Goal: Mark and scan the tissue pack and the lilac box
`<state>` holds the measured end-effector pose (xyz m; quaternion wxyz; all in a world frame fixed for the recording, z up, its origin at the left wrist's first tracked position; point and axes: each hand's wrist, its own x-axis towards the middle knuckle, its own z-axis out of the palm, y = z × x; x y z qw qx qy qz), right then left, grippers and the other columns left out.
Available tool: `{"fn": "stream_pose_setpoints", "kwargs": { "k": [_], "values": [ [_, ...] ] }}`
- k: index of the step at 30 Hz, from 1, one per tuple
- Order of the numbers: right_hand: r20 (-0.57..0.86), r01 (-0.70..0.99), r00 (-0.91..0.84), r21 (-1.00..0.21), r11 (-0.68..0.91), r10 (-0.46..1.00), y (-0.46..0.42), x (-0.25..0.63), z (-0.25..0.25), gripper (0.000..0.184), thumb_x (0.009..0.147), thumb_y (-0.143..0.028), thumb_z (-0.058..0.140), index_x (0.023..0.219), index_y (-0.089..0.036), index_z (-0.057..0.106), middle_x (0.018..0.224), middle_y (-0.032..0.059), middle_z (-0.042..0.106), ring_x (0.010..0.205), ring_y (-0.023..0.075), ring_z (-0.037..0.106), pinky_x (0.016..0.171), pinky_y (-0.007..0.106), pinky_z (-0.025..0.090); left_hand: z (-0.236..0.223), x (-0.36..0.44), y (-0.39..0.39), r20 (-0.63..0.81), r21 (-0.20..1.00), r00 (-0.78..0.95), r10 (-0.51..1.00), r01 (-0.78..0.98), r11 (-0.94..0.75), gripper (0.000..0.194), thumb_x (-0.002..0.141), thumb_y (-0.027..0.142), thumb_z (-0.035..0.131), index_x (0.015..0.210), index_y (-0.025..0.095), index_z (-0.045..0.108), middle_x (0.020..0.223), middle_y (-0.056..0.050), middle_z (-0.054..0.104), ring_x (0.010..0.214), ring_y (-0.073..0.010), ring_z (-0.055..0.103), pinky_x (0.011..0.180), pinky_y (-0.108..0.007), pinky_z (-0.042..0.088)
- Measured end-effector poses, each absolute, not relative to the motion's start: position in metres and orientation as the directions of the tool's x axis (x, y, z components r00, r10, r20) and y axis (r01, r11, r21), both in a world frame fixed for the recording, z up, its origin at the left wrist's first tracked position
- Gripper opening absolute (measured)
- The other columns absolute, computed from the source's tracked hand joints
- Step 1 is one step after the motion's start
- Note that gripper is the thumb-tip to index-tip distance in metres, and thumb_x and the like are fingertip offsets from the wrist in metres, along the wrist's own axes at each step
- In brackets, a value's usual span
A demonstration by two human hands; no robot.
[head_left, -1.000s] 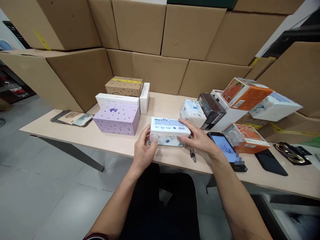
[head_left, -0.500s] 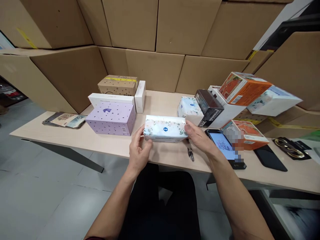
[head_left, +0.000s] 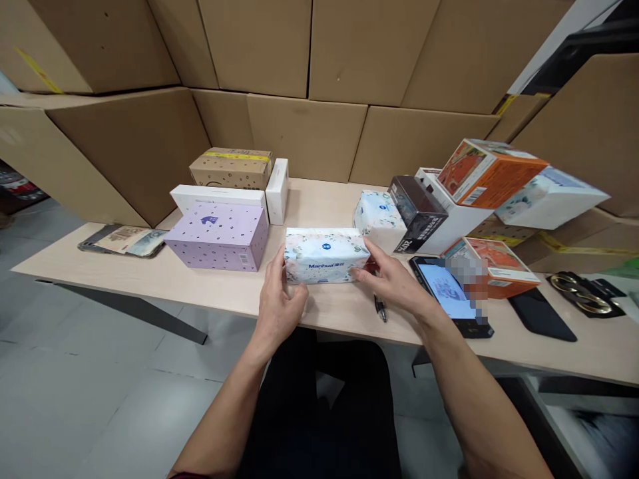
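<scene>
A white and pale-blue floral tissue pack (head_left: pixel 325 255) marked "Manhua" is at the front middle of the table, between my two hands. My left hand (head_left: pixel 280 293) grips its left end, thumb at the front lower corner. At the right end, my right hand (head_left: pixel 389 274) holds it with the thumb on the front face and fingers behind. Just below my right hand lies a pen (head_left: pixel 380 308), partly covered. Behind the pack to the right stands another floral tissue pack (head_left: pixel 379 218). To the left is a purple dotted box (head_left: pixel 217 236).
White boxes (head_left: pixel 277 191) and a brown taped carton (head_left: pixel 232 169) stand at the back left, banknotes (head_left: pixel 130 241) at far left. On the right are a dark box (head_left: pixel 418 211), orange boxes (head_left: pixel 492 174), a lit phone (head_left: pixel 449 293) and a black phone (head_left: pixel 543 313). Cardboard walls (head_left: pixel 279 136) rise behind.
The tissue pack has tilted so its front face with the "Manhua" lettering now shows. My right thumb has moved from the top edge down onto the front. The view has shifted slightly.
</scene>
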<state>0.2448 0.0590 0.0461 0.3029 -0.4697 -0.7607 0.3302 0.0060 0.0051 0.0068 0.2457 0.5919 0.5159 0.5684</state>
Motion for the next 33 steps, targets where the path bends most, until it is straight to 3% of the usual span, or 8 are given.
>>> {"fn": "stream_pose_setpoints", "kwargs": {
  "k": [8,13,18,24,29,33],
  "values": [
    [0.228,0.472,-0.323,-0.803,0.365,0.919,0.056,0.242,0.050,0.056,0.095,-0.051,0.054,0.141,-0.019,0.056,0.101,0.0070,0.070,0.090,0.0206,0.063,0.080,0.035,0.051,0.009,0.000,0.003,0.428,0.891,-0.172,0.887,0.245,-0.382,0.083,0.072,0.015,0.063,0.150,0.034,0.044,0.118,-0.005,0.043,0.129,-0.0272,0.048,0.118,-0.050,0.040],
    [0.275,0.443,-0.238,-0.823,0.356,0.932,0.056,0.240,0.050,0.051,0.094,-0.052,0.056,0.131,-0.017,0.062,0.094,0.0049,0.065,0.084,0.0175,0.058,0.072,0.031,0.047,0.005,-0.002,0.005,0.427,0.898,-0.114,0.897,0.168,-0.406,0.085,0.072,0.015,0.062,0.153,0.035,0.041,0.125,-0.005,0.040,0.131,-0.0265,0.045,0.116,-0.047,0.042],
    [0.293,0.430,-0.170,-0.837,0.338,0.941,0.059,0.242,0.044,0.048,0.092,-0.056,0.057,0.121,-0.019,0.067,0.084,0.0024,0.063,0.074,0.0158,0.056,0.065,0.031,0.047,0.005,-0.003,0.003,0.427,0.888,-0.116,0.897,0.239,-0.392,0.086,0.073,0.017,0.062,0.154,0.036,0.039,0.127,-0.006,0.043,0.128,-0.0272,0.045,0.113,-0.050,0.044],
    [0.288,0.374,-0.048,-0.883,0.284,0.957,0.063,0.244,0.037,0.046,0.090,-0.060,0.060,0.114,-0.022,0.070,0.078,0.0016,0.065,0.069,0.0166,0.059,0.064,0.033,0.051,0.005,-0.002,0.003,0.389,0.906,-0.141,0.910,0.238,-0.350,0.070,0.086,0.029,0.065,0.153,0.035,0.043,0.133,-0.009,0.052,0.121,-0.0270,0.054,0.104,-0.046,0.049],
    [0.209,0.405,-0.121,-0.882,0.241,0.970,0.062,0.242,0.040,0.059,0.090,-0.062,0.058,0.128,-0.018,0.065,0.096,0.0074,0.071,0.081,0.0201,0.063,0.069,0.035,0.052,0.005,-0.001,0.004,0.373,0.904,-0.158,0.914,0.284,-0.320,0.060,0.092,0.039,0.065,0.149,0.031,0.047,0.144,-0.010,0.053,0.120,-0.0260,0.057,0.100,-0.043,0.050],
    [0.148,0.483,-0.259,-0.836,0.261,0.954,0.059,0.242,0.043,0.075,0.086,-0.058,0.066,0.149,-0.023,0.049,0.129,0.0113,0.067,0.105,0.0268,0.065,0.088,0.043,0.054,0.004,0.001,0.005,0.384,0.884,-0.169,0.908,0.350,-0.309,0.068,0.085,0.026,0.067,0.149,0.030,0.045,0.146,-0.009,0.054,0.119,-0.0247,0.058,0.102,-0.044,0.048]
  ]
}}
